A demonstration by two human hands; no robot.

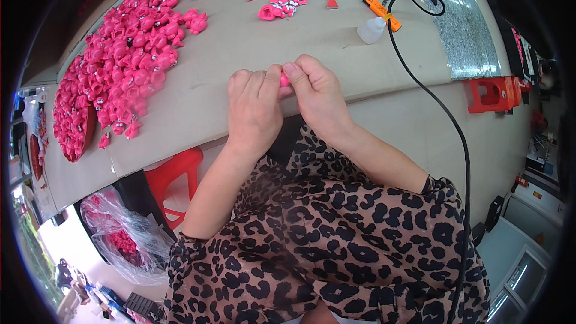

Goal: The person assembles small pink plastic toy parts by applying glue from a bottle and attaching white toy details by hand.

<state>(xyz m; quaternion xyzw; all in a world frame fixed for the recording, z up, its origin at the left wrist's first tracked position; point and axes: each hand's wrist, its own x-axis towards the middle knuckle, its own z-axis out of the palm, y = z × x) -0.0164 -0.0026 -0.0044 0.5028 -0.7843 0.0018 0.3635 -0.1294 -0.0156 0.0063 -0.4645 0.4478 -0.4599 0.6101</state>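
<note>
Both my hands meet over the near edge of the table, fingers closed around a small pink plastic piece (284, 80). My left hand (254, 102) grips it from the left with its back upward. My right hand (321, 95) pinches it from the right, thumb on top. Most of the piece is hidden by the fingers. Beyond them lies a little cluster of pink-and-white small parts (291, 3), with a larger hollow pink piece (267, 12) at its left end. A big heap of hollow pink plastic pieces (129, 42) covers the table's left side.
On the table (228, 42) are a red triangular piece (332, 1), a white squeeze bottle (371, 30) and an orange-handled cutter (381, 12). A black cable (441, 103) hangs down on the right. Below are red stools (175, 181) and a clear plastic bag (129, 237) of pink pieces.
</note>
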